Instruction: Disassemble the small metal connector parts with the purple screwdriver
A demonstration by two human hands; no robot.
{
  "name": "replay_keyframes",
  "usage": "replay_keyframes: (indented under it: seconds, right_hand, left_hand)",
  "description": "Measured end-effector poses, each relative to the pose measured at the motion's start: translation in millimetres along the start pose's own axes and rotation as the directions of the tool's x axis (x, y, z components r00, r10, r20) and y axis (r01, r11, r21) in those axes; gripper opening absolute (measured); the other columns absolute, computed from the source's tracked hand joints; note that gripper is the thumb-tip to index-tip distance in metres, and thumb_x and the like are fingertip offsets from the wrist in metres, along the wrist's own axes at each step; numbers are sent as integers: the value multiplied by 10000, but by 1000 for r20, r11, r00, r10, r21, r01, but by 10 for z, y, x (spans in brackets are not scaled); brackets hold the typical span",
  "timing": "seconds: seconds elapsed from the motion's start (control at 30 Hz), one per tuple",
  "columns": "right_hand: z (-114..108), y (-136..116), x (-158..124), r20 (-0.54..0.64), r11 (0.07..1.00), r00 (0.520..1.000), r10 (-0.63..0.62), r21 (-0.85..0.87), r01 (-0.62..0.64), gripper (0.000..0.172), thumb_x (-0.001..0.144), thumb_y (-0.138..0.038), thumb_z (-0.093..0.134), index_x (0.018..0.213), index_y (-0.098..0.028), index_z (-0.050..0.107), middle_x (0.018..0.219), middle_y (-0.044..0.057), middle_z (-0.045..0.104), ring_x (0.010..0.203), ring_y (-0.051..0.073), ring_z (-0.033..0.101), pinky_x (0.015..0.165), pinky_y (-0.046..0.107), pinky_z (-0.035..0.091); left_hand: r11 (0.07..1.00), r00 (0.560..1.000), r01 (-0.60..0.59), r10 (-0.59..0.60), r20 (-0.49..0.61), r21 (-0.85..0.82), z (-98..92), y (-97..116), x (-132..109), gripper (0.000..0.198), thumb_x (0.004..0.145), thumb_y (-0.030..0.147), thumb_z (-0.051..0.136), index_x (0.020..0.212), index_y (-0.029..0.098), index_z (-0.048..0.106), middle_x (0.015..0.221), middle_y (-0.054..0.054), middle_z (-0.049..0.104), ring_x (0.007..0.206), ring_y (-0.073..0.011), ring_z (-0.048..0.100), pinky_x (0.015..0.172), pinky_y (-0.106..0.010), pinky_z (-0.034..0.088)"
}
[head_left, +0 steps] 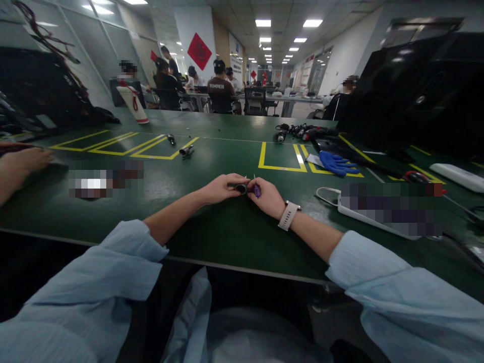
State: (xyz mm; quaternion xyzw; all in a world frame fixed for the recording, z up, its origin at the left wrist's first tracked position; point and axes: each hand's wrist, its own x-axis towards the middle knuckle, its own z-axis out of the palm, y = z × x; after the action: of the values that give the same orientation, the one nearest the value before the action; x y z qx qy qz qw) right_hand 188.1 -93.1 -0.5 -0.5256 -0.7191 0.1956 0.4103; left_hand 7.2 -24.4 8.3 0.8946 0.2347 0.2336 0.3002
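Note:
Above the green tabletop, my two hands meet close together. My left hand has its fingers closed on a short black tube-shaped part, whose round open end faces me. Right beside it, my right hand, with a watch on the wrist, pinches a small purple piece that I cannot identify more closely. Two thin pale tips stick up between the hands; what they belong to is hidden by the fingers.
Dark cylindrical parts lie near yellow tape outlines. A blue glove, tangled black cables and a white power strip are to the right. At left are another person's hand and a white cup.

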Motion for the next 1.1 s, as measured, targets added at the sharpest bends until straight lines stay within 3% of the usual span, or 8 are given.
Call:
replay_keyframes:
  seconds: [0.13, 0.27, 0.43, 0.53, 0.73, 0.87, 1.0, 1.1]
  right_hand:
    - [-21, 62, 24, 25, 1000, 1000, 9, 27, -10, 137, 696, -64, 604, 779, -166, 565, 790, 11, 604, 763, 166, 574, 738, 326, 443]
    - [-62, 113, 36, 68, 998, 998, 7, 66, -12, 133, 709, -86, 612, 799, -172, 565, 807, -1, 604, 770, 158, 574, 737, 316, 444]
    - [-110, 114, 41, 116, 994, 993, 9, 103, -21, 117, 731, -95, 608, 809, -170, 563, 819, 7, 605, 769, 162, 577, 722, 319, 443]
    - [-136, 106, 50, 148, 992, 989, 4, 124, -23, 113, 742, -87, 601, 810, -169, 561, 822, 10, 608, 769, 161, 578, 723, 320, 444]
    - [-199, 107, 77, 203, 986, 979, 15, 158, -47, 120, 751, -78, 591, 802, -178, 549, 810, 2, 592, 735, 154, 564, 685, 315, 449]
    - [-200, 114, 91, 223, 982, 974, 42, 171, -82, 144, 755, -50, 571, 821, -175, 545, 833, 14, 601, 762, 162, 580, 713, 334, 467]
    - [-187, 122, 122, 237, 979, 970, 58, 176, -102, 192, 751, -5, 543, 836, -177, 545, 837, 14, 616, 789, 161, 597, 749, 343, 479]
    - [-191, 122, 144, 263, 974, 963, 67, 193, -121, 202, 764, 7, 520, 840, -179, 546, 834, 13, 618, 789, 155, 603, 759, 341, 490]
  left_hand:
    - [996, 996, -72, 75, -51, 51, 40, -6, -1, 361, 729, 164, 661, 1090, 174, 658, 1095, -105, 633, 967, -203, 632, 836, -374, 525]
    - [965, 979, -162, 184, -93, 205, 96, -19, -16, 345, 771, 151, 633, 1111, 206, 643, 1093, -94, 646, 1018, -197, 615, 873, -387, 512]
    - [843, 936, -319, 351, 7, 433, 70, -66, -7, 312, 864, 181, 518, 1166, 169, 596, 1172, -146, 610, 1098, -202, 573, 883, -363, 508]
    - [765, 920, -377, 376, 113, 522, 10, -82, 2, 309, 901, 206, 452, 1175, 157, 586, 1197, -159, 598, 1110, -211, 564, 890, -356, 496]
    - [761, 914, -401, 299, 273, 510, -74, -57, 18, 319, 921, 206, 396, 1185, 230, 574, 1259, -94, 579, 1165, -208, 534, 929, -337, 465]
    - [775, 900, -436, 383, 209, 457, -61, -35, 39, 318, 927, 246, 421, 1217, 203, 543, 1208, -97, 611, 1098, -175, 588, 913, -274, 494]
    - [691, 833, -542, 518, 194, 478, -75, -51, 52, 304, 910, 170, 445, 1183, 202, 574, 1149, -73, 648, 1117, -180, 586, 957, -276, 490]
    - [663, 825, -541, 539, 171, 518, -86, -110, 40, 289, 896, 150, 469, 1145, 217, 599, 1129, -55, 657, 1117, -180, 587, 963, -285, 494]
